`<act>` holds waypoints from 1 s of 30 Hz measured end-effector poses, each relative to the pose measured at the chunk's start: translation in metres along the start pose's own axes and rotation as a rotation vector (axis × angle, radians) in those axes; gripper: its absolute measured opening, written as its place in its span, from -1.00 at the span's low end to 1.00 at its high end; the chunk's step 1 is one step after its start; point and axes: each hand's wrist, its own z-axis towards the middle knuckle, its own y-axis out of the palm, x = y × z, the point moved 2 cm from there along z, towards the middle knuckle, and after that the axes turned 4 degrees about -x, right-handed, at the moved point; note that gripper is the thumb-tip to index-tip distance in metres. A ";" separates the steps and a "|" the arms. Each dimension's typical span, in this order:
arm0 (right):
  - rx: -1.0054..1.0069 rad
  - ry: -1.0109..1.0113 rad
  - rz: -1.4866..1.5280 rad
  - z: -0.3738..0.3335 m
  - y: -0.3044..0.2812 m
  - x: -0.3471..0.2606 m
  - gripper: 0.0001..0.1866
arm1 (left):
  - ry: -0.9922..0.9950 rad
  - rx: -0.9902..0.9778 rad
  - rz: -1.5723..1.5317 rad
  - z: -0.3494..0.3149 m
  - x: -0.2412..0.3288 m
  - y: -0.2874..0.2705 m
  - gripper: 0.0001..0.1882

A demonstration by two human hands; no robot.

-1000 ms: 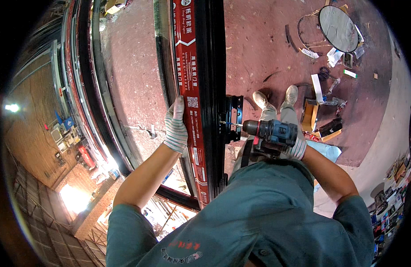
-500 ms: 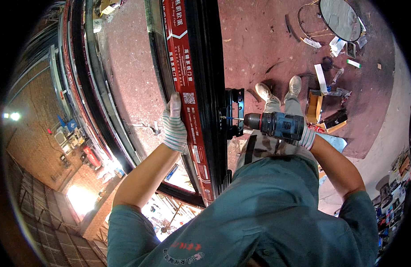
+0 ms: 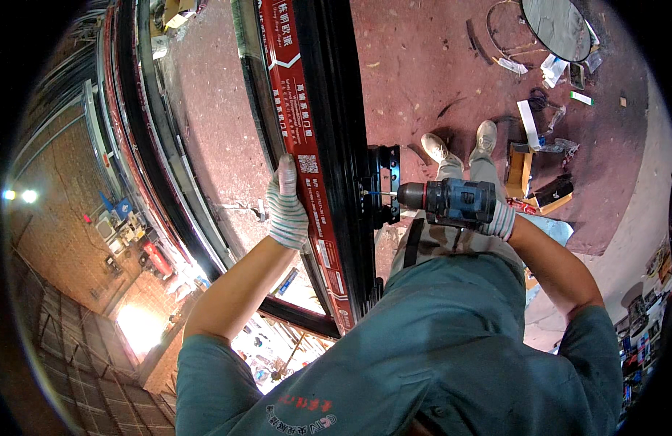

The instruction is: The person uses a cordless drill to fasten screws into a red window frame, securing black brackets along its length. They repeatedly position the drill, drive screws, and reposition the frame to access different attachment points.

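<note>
A long black frame profile (image 3: 333, 109) with a red printed film (image 3: 304, 138) on its top runs up the middle of the view. My left hand (image 3: 286, 203), in a striped white glove, grips the profile's left edge, thumb laid along the film. In my right hand (image 3: 501, 219), gloved alike, is a cordless drill (image 3: 452, 202) pointing left. Its long thin bit (image 3: 379, 192) reaches a black hinge-like bracket (image 3: 385, 174) with holes on the profile's right side. The drill body hides most of my right fingers, and the bit's tip is hard to make out.
More long profiles (image 3: 143, 145) stand to the left. On the reddish floor at right lie an open cardboard box (image 3: 520, 171), a round glass-like disc (image 3: 556, 29), white scraps (image 3: 528, 125) and plastic bags. My shoes (image 3: 435, 147) are just beyond the drill.
The view has shifted slightly. The drill stays lined up with the bracket, and both hands keep their hold.
</note>
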 end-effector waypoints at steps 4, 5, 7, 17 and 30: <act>0.010 0.273 0.416 -0.003 0.005 0.005 -0.78 | -0.010 0.017 0.032 -0.001 0.001 0.000 -0.36; 0.001 0.274 0.431 -0.004 0.004 0.008 -0.77 | -0.004 0.018 0.032 -0.001 0.001 0.000 -0.36; -0.010 0.247 0.460 -0.004 0.002 0.018 -0.76 | 0.009 0.019 0.031 -0.001 0.001 0.000 -0.36; -0.035 0.174 0.501 0.009 -0.010 0.043 -0.81 | 0.008 0.016 0.025 -0.001 0.003 0.003 -0.33; 0.075 0.251 0.748 0.021 -0.012 -0.014 -0.53 | 0.086 0.069 0.069 0.001 -0.005 -0.009 -0.47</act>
